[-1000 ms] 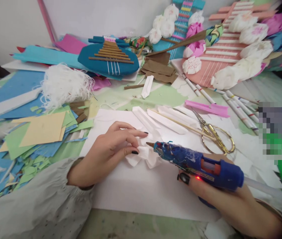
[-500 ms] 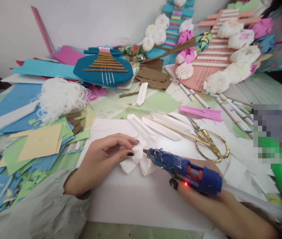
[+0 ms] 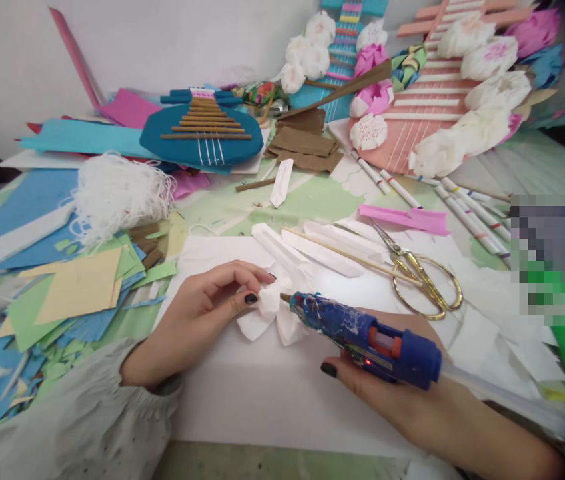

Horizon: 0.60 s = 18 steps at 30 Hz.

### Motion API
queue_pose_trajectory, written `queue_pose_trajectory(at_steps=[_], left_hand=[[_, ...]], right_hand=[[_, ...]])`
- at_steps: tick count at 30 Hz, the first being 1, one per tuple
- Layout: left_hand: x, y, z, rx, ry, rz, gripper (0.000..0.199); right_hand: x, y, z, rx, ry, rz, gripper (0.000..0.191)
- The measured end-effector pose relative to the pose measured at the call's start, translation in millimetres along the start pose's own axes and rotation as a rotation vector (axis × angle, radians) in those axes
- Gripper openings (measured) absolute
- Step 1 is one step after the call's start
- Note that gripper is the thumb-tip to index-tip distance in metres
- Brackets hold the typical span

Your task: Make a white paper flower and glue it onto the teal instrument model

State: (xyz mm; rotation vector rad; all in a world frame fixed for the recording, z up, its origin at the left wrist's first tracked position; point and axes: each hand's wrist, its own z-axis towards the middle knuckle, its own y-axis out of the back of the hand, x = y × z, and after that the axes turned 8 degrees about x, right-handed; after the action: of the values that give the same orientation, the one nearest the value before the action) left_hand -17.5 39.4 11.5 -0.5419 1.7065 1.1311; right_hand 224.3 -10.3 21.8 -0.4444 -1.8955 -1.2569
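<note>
The blue plastic glue gun (image 3: 357, 330) has an open slot in its body, and in this slot sits an orange-red part (image 3: 385, 341); a translucent stick (image 3: 492, 387) comes out from the rear. The right hand (image 3: 387, 393) is closed around the gun, with the thumb along its side.

The white crumpled paper flower (image 3: 268, 303) is above the middle of the large white paper sheet (image 3: 242, 413). It has several wide, creased petals; 2 spread toward the person and 1 stands up. The left hand (image 3: 207, 303) is nearly closed, its thumb and fingertips pinching this raised petal. The brown pointed nozzle (image 3: 285, 297) is at the petal; whether it touches, I cannot tell.

1 second earlier, the left thumb and fingers were more apart and the flower looked flatter. The gold-handled metal scissors (image 3: 425, 283) remain on the sheet, beside the thin wooden stick (image 3: 337, 250).
</note>
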Motion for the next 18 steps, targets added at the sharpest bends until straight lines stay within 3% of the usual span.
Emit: queue_pose_trajectory(at_steps=[10, 18], left_hand=[[-1.3, 0.2, -1.7, -0.035, 0.033, -0.07, 0.007], [1.4, 1.6, 0.4, -0.032, 0.039, 0.001, 0.009]], right_hand=[[0.4, -3.4, 2.8, -0.069, 0.036, -0.046, 0.027], [-0.6, -7.1, 4.9, -0.112, 0.017, -0.005, 0.026]])
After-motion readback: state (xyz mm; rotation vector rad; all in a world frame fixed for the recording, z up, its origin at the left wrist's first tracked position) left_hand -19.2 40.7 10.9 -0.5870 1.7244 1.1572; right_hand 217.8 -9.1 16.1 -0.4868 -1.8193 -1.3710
